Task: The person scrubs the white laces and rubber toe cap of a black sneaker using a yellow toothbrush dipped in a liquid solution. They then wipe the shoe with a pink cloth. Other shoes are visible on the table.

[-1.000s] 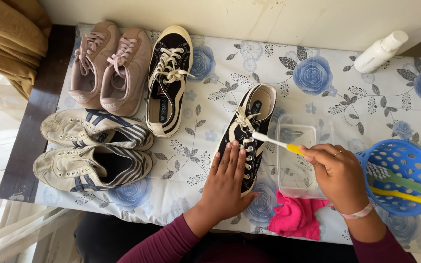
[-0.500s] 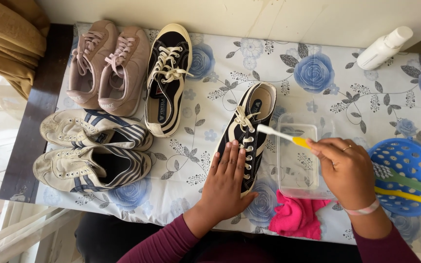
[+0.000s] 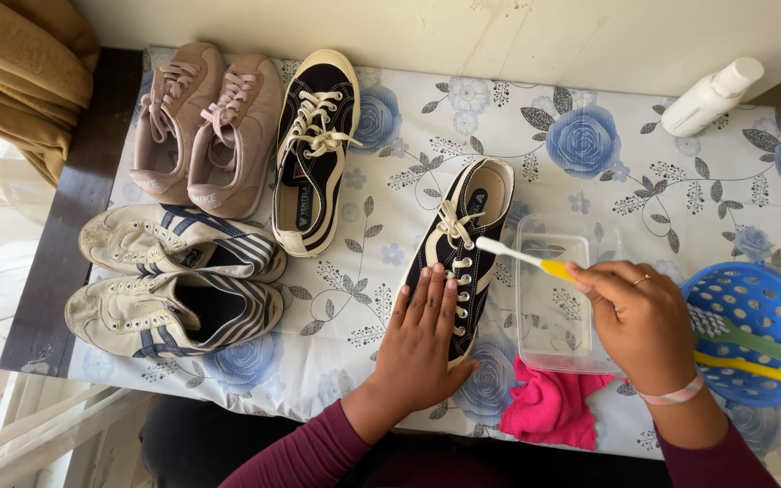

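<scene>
Head view: left hand (image 3: 422, 348) lies flat, fingers spread, pinning the black shoe (image 3: 459, 248) mid-table; right hand (image 3: 639, 316) grips a toothbrush (image 3: 522, 259), bristles at the laces. Scrubbing step, seemingly; short, steady strokes needed.

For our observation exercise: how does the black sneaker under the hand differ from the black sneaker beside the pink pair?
The held sneaker lies slanted, pinned by the left hand, its laces loose; the right hand holds a toothbrush against it. The other black sneaker lies untouched, laces tied. Both are black with white laces and cream soles.
</scene>
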